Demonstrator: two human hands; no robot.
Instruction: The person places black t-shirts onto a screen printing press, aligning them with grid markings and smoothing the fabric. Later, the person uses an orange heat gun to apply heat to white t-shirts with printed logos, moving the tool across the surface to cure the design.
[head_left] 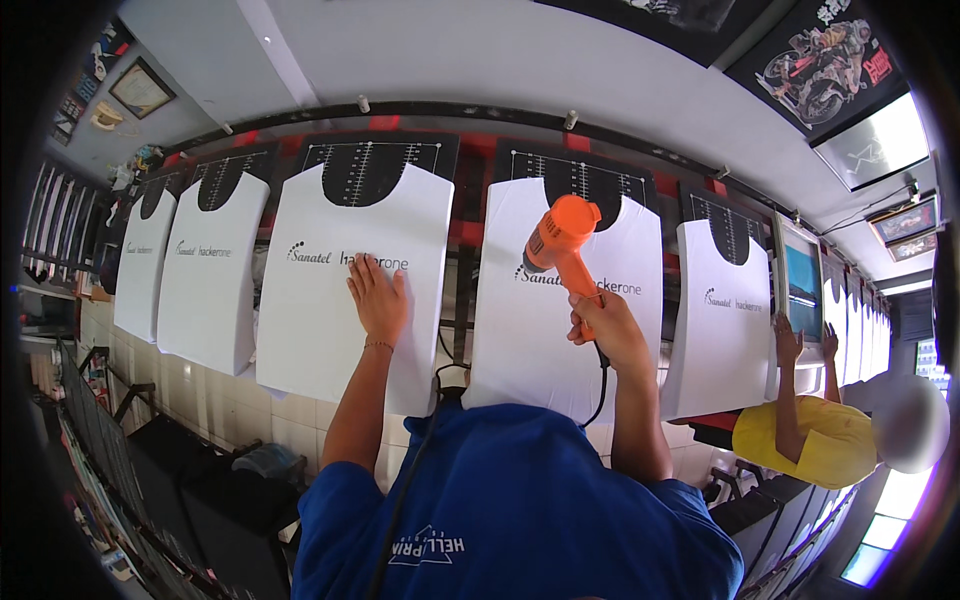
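Observation:
My left hand [377, 298] lies with fingers stretched out on the chest print of a white shirt panel [330, 320], its fingertips over part of the dark lettering. In my right hand [612, 328] is an orange heat gun [570, 245], gripped by its handle. The gun's dark nozzle points left, above the printed white panel [560, 350] in front of me. From the handle's lower end a black cord runs down beside my right forearm. Both panels lie on black boards marked with white measuring lines, which show at the necklines.
More printed white panels lie in a row at left, such as one [210, 290], and at right, another [720, 320]. A co-worker in a yellow shirt [805, 440] has both hands at a framed screen [800, 270]. Dark boards [215, 500] stand behind me.

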